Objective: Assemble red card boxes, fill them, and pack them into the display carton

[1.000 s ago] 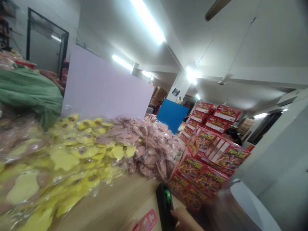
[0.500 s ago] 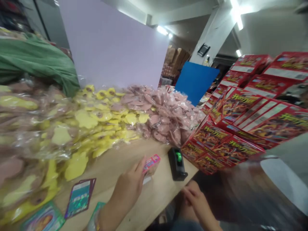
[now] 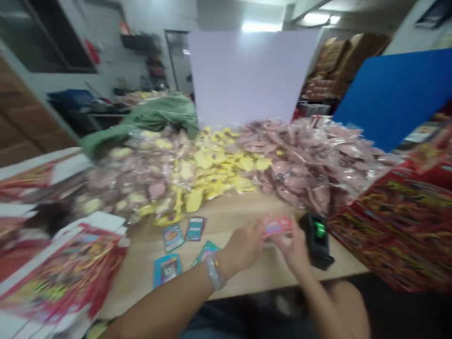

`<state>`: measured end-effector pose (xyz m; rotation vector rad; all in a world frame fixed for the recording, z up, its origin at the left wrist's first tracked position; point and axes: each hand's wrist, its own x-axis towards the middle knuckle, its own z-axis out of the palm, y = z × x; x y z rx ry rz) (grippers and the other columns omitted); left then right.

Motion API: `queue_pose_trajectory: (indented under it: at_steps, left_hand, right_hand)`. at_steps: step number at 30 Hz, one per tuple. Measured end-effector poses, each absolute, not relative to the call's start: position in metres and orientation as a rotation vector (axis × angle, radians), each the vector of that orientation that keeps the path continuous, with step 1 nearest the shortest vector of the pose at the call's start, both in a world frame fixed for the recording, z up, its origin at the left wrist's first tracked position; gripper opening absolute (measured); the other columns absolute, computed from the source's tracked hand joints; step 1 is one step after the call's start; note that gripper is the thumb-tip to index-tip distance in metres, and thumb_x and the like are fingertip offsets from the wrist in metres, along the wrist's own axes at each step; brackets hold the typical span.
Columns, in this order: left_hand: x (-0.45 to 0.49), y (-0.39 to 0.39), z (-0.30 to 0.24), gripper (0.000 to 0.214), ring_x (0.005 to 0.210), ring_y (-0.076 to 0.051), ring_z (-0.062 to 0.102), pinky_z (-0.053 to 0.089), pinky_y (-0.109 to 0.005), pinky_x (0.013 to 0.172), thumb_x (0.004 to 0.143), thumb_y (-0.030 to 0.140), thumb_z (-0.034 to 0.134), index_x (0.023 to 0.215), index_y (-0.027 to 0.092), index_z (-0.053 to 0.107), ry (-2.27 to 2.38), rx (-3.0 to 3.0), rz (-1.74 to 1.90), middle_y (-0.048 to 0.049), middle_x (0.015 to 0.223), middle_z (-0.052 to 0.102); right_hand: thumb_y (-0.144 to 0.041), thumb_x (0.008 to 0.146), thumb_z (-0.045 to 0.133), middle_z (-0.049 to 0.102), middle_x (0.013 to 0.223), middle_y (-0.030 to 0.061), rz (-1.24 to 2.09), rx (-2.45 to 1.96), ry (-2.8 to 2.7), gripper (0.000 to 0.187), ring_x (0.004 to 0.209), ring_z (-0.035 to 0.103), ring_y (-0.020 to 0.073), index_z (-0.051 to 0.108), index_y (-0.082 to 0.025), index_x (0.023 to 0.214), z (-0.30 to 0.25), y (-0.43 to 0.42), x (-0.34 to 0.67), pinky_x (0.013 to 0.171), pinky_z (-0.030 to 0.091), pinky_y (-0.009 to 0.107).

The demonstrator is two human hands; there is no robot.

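Observation:
Slightly blurred, a small pink printed box [image 3: 276, 228] is held up over the table between both hands. My left hand [image 3: 247, 242] is closed on its left end. At the right end, the fingers of my right hand [image 3: 294, 244] grip it too. Just right of that hand stands a black tape dispenser [image 3: 316, 242] with a green roll. Left of my hands lie several trading cards: a dark teal-faced stack [image 3: 195, 229], a colourful card [image 3: 173, 238], a blue-edged card [image 3: 167, 270] and a green-edged card [image 3: 205, 251] partly covered by my left wrist.
Bagged yellow pieces [image 3: 215, 169] and bagged pink pieces [image 3: 303, 160] are heaped along the back. Red printed boxes [image 3: 395, 226] are stacked at the right. Flattened red and white cartons [image 3: 67, 273] lie at the left. A pale board [image 3: 250, 80] stands behind the heap.
The view has swung left. My right hand has come up from the table's edge onto the pink box, which my left hand held alone before.

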<state>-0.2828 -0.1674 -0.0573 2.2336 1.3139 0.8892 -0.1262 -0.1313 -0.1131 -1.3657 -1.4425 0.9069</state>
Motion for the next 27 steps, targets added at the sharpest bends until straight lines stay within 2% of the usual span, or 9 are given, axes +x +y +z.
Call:
queue_pose_trajectory:
  at_steps: [4, 6, 8, 10, 14, 19, 23, 25, 27]
  left_hand:
    - [-0.316, -0.187, -0.047, 0.071, 0.116, -0.020, 0.048, 0.042, -0.035, 0.094, 0.084, 0.019, 0.048, 0.139, 0.017, 0.004, 1.462, 2.021, 1.133, -0.0130, 0.129, 0.047]
    - [-0.353, -0.220, -0.065, 0.069, 0.124, -0.024, 0.038, 0.038, -0.038, 0.098, 0.081, 0.027, 0.053, 0.138, 0.015, 0.015, 1.821, 1.926, 1.001, -0.0160, 0.136, 0.038]
    - [-0.394, -0.265, -0.093, 0.056, 0.122, -0.030, 0.039, 0.036, -0.045, 0.098, 0.076, 0.024, 0.058, 0.128, 0.015, 0.040, 1.997, 1.874, 0.816, -0.0162, 0.132, 0.043]
    - [-0.427, -0.308, -0.120, 0.050, 0.119, -0.033, 0.042, 0.036, -0.049, 0.097, 0.071, 0.018, 0.062, 0.120, 0.017, 0.049, 2.059, 1.841, 0.693, -0.0144, 0.130, 0.047]
    - [-0.450, -0.350, -0.142, 0.037, 0.111, -0.022, 0.052, 0.038, -0.037, 0.098, 0.080, 0.009, 0.044, 0.112, 0.023, 0.056, 2.020, 1.854, 0.557, -0.0048, 0.120, 0.057]
    - [-0.441, -0.337, -0.140, 0.036, 0.085, -0.022, 0.062, 0.048, -0.034, 0.078, 0.077, 0.002, 0.035, 0.093, 0.018, 0.062, 2.042, 1.825, 0.518, -0.0075, 0.090, 0.066]
    - [-0.444, -0.334, -0.147, 0.024, 0.077, -0.020, 0.060, 0.048, -0.030, 0.072, 0.077, 0.008, 0.040, 0.079, 0.017, 0.062, 2.076, 1.752, 0.589, -0.0057, 0.080, 0.064]
    - [-0.449, -0.336, -0.148, 0.020, 0.075, -0.018, 0.059, 0.048, -0.028, 0.073, 0.078, 0.014, 0.043, 0.072, 0.019, 0.061, 2.064, 1.708, 0.665, -0.0034, 0.076, 0.064]
    - [-0.448, -0.334, -0.143, 0.023, 0.083, -0.017, 0.059, 0.047, -0.029, 0.079, 0.082, 0.020, 0.040, 0.079, 0.019, 0.062, 2.084, 1.635, 0.798, -0.0044, 0.085, 0.065]
  right_hand:
    - [-0.054, 0.072, 0.052, 0.064, 0.073, 0.0053, 0.837, -1.461, -1.908, 0.044, 0.069, 0.059, 0.0214, 0.062, -0.015, 0.088, -0.107, -0.101, -0.102, 0.063, 0.045, 0.030]
    - [-0.055, 0.074, 0.048, 0.064, 0.068, 0.0074, 0.746, -1.603, -2.043, 0.045, 0.068, 0.060, 0.0248, 0.063, -0.014, 0.083, -0.108, -0.093, -0.115, 0.062, 0.045, 0.033]
    - [-0.051, 0.074, 0.050, 0.065, 0.077, 0.0133, 0.582, -1.631, -2.148, 0.043, 0.077, 0.059, 0.0302, 0.064, -0.012, 0.088, -0.116, -0.100, -0.143, 0.069, 0.043, 0.039]
    - [-0.043, 0.075, 0.053, 0.063, 0.095, 0.0172, 0.438, -1.516, -2.299, 0.040, 0.091, 0.056, 0.0318, 0.061, -0.012, 0.098, -0.130, -0.123, -0.181, 0.079, 0.040, 0.044]
    - [-0.026, 0.077, 0.056, 0.055, 0.120, 0.0121, 0.401, -0.917, -2.804, 0.039, 0.110, 0.048, 0.0272, 0.054, -0.017, 0.115, -0.162, -0.192, -0.251, 0.092, 0.036, 0.040]
    - [0.004, 0.072, 0.043, 0.062, 0.104, 0.0151, 0.402, -0.819, -2.929, 0.038, 0.099, 0.055, 0.0255, 0.061, -0.011, 0.102, -0.181, -0.222, -0.274, 0.083, 0.044, 0.033]
    - [0.003, 0.074, 0.035, 0.063, 0.089, 0.0110, 0.463, -0.931, -2.827, 0.035, 0.080, 0.060, 0.0213, 0.061, -0.014, 0.090, -0.171, -0.207, -0.263, 0.067, 0.048, 0.029]
    - [-0.004, 0.080, 0.034, 0.062, 0.093, 0.0096, 0.506, -0.941, -2.753, 0.028, 0.086, 0.059, 0.0202, 0.059, -0.016, 0.087, -0.160, -0.204, -0.256, 0.074, 0.048, 0.029]
    - [-0.014, 0.086, 0.031, 0.058, 0.107, 0.0115, 0.639, -1.004, -2.566, 0.026, 0.099, 0.055, 0.0198, 0.054, -0.016, 0.097, -0.147, -0.207, -0.252, 0.083, 0.046, 0.030]
